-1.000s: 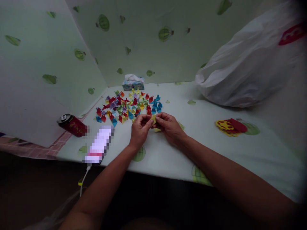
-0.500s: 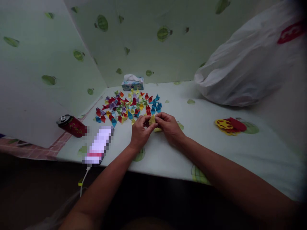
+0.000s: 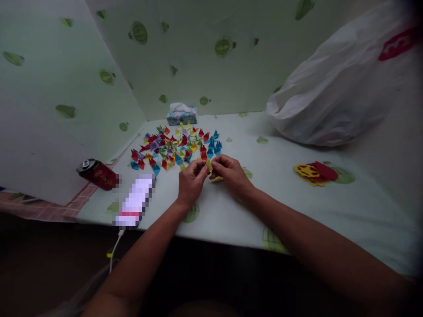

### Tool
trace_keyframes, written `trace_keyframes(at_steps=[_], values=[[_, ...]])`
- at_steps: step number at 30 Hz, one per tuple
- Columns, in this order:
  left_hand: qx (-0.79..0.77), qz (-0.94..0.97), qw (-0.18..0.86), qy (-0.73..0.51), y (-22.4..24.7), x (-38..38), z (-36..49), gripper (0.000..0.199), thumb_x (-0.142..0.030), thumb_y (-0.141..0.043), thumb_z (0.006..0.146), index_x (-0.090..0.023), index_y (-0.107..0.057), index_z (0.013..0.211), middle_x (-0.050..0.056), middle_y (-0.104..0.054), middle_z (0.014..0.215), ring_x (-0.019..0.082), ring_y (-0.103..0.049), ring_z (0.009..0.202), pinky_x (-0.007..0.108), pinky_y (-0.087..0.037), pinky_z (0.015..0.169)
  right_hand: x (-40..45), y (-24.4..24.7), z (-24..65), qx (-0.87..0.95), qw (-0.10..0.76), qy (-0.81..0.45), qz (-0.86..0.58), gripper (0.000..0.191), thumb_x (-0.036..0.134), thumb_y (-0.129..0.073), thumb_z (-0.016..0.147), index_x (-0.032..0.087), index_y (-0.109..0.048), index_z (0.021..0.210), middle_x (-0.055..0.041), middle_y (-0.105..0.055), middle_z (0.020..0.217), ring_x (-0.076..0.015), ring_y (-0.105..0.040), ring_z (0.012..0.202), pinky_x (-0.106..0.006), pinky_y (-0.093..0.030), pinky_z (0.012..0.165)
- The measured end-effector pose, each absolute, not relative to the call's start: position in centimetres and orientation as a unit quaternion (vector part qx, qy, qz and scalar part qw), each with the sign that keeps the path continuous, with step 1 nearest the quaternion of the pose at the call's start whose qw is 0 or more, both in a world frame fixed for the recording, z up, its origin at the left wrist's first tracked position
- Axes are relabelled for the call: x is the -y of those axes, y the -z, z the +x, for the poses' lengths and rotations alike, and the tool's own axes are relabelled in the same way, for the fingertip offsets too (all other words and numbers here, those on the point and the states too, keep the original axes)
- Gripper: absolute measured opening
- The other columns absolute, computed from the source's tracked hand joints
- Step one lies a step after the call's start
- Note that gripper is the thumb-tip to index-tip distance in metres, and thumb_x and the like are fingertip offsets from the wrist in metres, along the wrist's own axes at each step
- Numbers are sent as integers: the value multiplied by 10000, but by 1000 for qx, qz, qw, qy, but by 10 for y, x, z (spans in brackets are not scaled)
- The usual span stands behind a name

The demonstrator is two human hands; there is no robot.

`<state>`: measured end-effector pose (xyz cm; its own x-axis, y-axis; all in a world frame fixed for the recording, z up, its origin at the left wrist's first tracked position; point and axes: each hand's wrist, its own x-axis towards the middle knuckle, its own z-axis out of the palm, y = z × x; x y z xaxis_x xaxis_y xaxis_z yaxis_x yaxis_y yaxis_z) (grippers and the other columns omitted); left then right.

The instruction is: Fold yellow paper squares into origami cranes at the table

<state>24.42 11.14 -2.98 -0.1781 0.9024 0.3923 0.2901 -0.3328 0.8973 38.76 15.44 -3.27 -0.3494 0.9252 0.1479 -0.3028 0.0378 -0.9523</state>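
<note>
Between my two hands is a small piece of folded yellow origami paper (image 3: 209,165). My left hand (image 3: 192,180) pinches it from the left with thumb and fingers. On its other side, the thumb and forefinger of my right hand (image 3: 229,172) are closed at its edge. Some yellow paper (image 3: 217,179) lies on the table just under my right fingers. Beyond my hands spreads a pile of small folded paper cranes (image 3: 172,147) in red, blue, yellow, green and purple. My fingers partly cover the yellow piece.
A tilted drink can (image 3: 99,174) and a phone (image 3: 136,200) on a cable are at the left. The tissue box (image 3: 181,115) stands by the back wall. At the right are a big white plastic bag (image 3: 330,97) and red and yellow cut-outs (image 3: 315,172).
My fingers have shifted slightly around the yellow paper, which now shows narrower between them. The whole view has slid a little; the other things have stayed in place.
</note>
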Motion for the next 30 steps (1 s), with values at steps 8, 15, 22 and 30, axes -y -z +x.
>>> trace_keyframes(at_steps=[8, 15, 22, 30], values=[[-508, 518, 328, -604, 27, -114, 240, 100, -271, -716, 800, -178, -683, 813, -5, -678, 758, 112, -596, 692, 239, -486, 671, -155, 32, 388, 627, 483, -539, -287, 254, 420, -743, 792, 198, -619, 812, 14, -609, 749, -114, -573, 600, -282, -502, 592], [-479, 519, 364, -607, 26, -112, 243, 148, -309, -707, 817, -178, -654, 863, -28, -635, 697, 87, -565, 578, 215, -472, 552, -151, 26, 391, 677, 483, -479, -283, 218, 380, -596, 921, 196, -623, 805, 8, -605, 683, -133, -597, 618, -292, -485, 634], [-452, 521, 395, -607, 28, -114, 244, 221, -343, -745, 803, -178, -609, 859, -17, -658, 764, 109, -654, 652, 255, -577, 651, -155, 31, 389, 661, 485, -496, -287, 174, 352, -695, 833, 199, -612, 826, -4, -652, 724, -144, -609, 621, -305, -501, 609], [-481, 552, 333, -594, 28, -111, 244, 164, -303, -733, 823, -181, -624, 839, -13, -654, 742, 100, -636, 590, 219, -538, 564, -154, 31, 390, 691, 483, -436, -314, 149, 328, -705, 825, 208, -617, 839, -10, -645, 750, -155, -603, 664, -312, -500, 639]])
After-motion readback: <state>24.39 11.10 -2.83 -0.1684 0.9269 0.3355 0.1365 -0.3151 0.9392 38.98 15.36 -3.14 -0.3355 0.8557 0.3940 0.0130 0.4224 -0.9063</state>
